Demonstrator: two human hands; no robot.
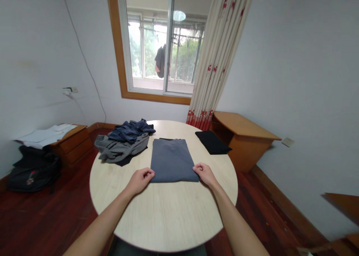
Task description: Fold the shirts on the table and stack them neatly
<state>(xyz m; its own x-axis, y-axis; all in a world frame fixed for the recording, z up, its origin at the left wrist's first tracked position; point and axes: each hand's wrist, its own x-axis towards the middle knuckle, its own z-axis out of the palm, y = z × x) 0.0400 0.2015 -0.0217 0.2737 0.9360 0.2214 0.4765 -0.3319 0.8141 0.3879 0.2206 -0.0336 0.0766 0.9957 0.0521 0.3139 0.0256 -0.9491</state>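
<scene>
A blue-grey garment (173, 160), folded into a near-rectangle, lies flat in the middle of the round table (168, 215). A dark edge peeks out behind its far side. My left hand (141, 179) pinches the garment's left edge near the front corner. At the right edge, also near the front, my right hand (204, 173) has thumb and fingers closed on the cloth. To the left sits a loose heap with a crumpled navy garment (130, 130) on top of a grey garment (123, 149). A folded black garment (213, 142) rests at the right.
Behind the table are a window (162, 43) and a floral curtain (215, 61). A wooden desk (244, 129) stands close at the right. On the left are a drawer cabinet (73, 144) with papers on it and a black backpack (33, 170) on the floor.
</scene>
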